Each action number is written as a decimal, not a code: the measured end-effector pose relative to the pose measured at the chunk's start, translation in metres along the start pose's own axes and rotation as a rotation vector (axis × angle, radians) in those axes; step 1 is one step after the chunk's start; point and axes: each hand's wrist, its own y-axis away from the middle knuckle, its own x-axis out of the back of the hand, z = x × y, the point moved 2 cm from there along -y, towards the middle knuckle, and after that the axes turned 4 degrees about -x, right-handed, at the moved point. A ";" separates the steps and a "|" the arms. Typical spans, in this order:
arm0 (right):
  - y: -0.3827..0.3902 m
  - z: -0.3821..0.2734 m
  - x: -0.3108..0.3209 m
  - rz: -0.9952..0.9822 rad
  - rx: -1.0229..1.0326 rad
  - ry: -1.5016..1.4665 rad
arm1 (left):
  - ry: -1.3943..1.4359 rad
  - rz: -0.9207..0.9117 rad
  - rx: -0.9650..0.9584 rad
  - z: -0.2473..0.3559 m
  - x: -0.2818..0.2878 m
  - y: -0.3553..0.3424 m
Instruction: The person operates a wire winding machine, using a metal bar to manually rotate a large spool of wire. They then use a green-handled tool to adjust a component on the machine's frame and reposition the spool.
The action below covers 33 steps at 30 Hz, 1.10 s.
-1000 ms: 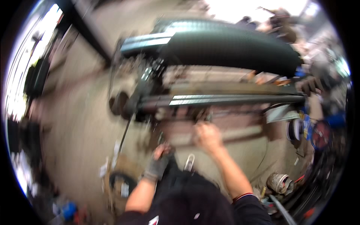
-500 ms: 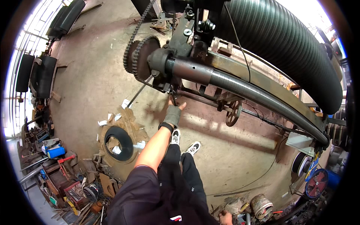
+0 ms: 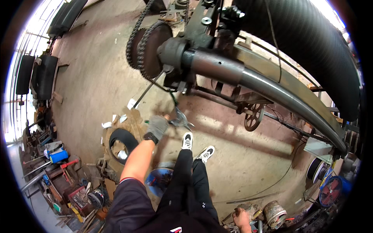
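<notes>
The left hand (image 3: 157, 127), in a grey glove, is out in front of the body, and its fingers look curled around the handle of a metal tool (image 3: 180, 117), though blur hides exactly how firm the grip is. The tool lies just to the right of those fingers, in the air above the floor (image 3: 233, 171), beyond the toe of the person's left shoe (image 3: 187, 141). Its long axis seems to run roughly across the view: a small green end (image 3: 147, 122) pokes out on the outer side of the glove, and the grey head spreads on the inner side, with a thin point toward the lower right. A green cord (image 3: 173, 98) hangs from the machine's lower edge just above the head; whether the two touch cannot be told. The chain wheel (image 3: 157, 48) and the shiny bar (image 3: 287, 100) are farther ahead, apart from the glove. The left hand is plainly the nearer one. The bare right hand (image 3: 242, 218) is far back by the lower edge, beside a dirty bucket (image 3: 274, 214), its fingers bent downward; whether they pinch anything cannot be told.
</notes>
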 end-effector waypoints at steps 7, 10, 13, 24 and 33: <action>-0.046 -0.091 0.045 0.198 0.094 0.051 | 0.540 -0.346 -0.234 0.102 0.047 0.086; -0.083 -0.172 0.119 0.379 0.257 -0.200 | 1.339 -0.454 -0.087 0.125 0.112 0.084; -0.085 -0.251 0.177 0.461 0.595 -0.526 | 1.732 -0.591 -0.215 0.127 0.221 0.065; -0.015 -0.334 0.179 0.116 0.501 -0.767 | 1.716 0.036 -0.083 0.116 0.251 0.052; 0.018 -0.347 0.220 -0.441 0.715 -1.080 | 1.852 -0.155 -0.307 0.155 0.325 0.043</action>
